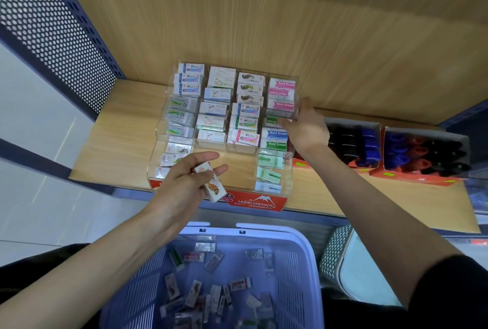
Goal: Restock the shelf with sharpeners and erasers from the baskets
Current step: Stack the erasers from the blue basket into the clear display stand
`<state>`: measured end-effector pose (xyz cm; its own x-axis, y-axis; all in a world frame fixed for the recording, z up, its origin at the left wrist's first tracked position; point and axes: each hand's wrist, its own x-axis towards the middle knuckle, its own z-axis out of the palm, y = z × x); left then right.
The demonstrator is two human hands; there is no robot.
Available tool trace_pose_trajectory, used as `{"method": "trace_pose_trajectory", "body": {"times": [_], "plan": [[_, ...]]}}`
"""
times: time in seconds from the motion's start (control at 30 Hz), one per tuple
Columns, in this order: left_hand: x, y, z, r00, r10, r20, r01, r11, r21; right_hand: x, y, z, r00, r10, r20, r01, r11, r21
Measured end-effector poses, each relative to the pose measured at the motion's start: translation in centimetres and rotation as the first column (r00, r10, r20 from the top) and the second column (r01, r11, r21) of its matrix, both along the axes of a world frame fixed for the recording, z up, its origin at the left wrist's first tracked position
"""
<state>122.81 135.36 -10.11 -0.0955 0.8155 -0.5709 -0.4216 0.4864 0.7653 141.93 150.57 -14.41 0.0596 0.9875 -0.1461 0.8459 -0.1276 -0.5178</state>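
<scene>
Eraser (214,186) pinched in left hand (182,183), poised just short of rack (258,203) for slotting, while right hand (307,128), fingers straight, seats green eraser (272,120) beyond its tips.

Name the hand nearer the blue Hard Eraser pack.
Right. The right hand is just right of the blue Hard Eraser pack; the left hand holds an eraser farther off, lower left.

Bare shelf (116,141) left of eraser rack (258,200), front middle slots (237,170) free, red boxes (412,177) right
</scene>
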Motion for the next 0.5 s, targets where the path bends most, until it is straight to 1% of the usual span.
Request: {"method": "trace_pose_trajectory", "body": {"times": [0.03,0.07,0.1,0.13,0.2,0.27,0.3,0.33,0.4,0.43,0.5], "plan": [[0.0,0.0,0.0,1.0,-0.005,-0.006,0.005,1.0,-0.001,0.0,-0.3,0.2,0.989,-0.035,-0.141,0.034,0.999,-0.007],[0.0,0.0,0.1,1.0,-0.016,-0.025,0.016,1.0,0.0,0.0,-0.6,0.7,0.944,-0.082,-0.318,0.075,0.997,-0.034],[-0.1,0.0,0.1,0.998,-0.03,-0.058,0.03,1.0,-0.003,0.0,-1.1,1.3,0.859,-0.147,-0.491,0.118,0.989,-0.089],[0.0,-0.1,0.1,0.995,-0.043,-0.092,0.042,0.999,-0.009,-0.1,-1.7,2.0,0.744,-0.215,-0.633,0.14,0.976,-0.166],[0.0,-0.2,0.3,0.991,-0.048,-0.123,0.045,0.999,-0.021,-0.3,-3.0,3.4,0.533,-0.282,-0.798,0.095,0.957,-0.275],[0.1,-0.3,0.7,0.994,-0.049,-0.096,0.047,0.999,-0.02,-0.6,-4.6,4.4,0.303,-0.268,-0.915,-0.053,0.954,-0.297],[0.1,-0.3,0.9,0.995,-0.057,-0.086,0.056,0.998,-0.014,-0.9,-5.5,4.8,0.197,-0.266,-0.944,-0.131,0.947,-0.294],[0.2,-0.4,1.1,0.992,-0.079,-0.097,0.079,0.997,-0.01,-1.2,-6.3,5.3,0.124,-0.267,-0.956,-0.193,0.938,-0.287],[0.3,-0.5,1.5,0.975,-0.137,-0.172,0.136,0.991,-0.018,-2.1,-7.9,5.9,0.052,-0.25,-0.967,-0.269,0.929,-0.254],[0.3,-0.5,1.6,0.965,-0.16,-0.209,0.159,0.987,-0.02,-2.5,-8.5,5.9,0.033,-0.229,-0.973,-0.29,0.929,-0.229],[0.3,-0.5,1.8,0.947,-0.189,-0.259,0.196,0.981,-0.001,-3.4,-9.6,6.0,0.034,-0.186,-0.982,-0.313,0.931,-0.187]]}}
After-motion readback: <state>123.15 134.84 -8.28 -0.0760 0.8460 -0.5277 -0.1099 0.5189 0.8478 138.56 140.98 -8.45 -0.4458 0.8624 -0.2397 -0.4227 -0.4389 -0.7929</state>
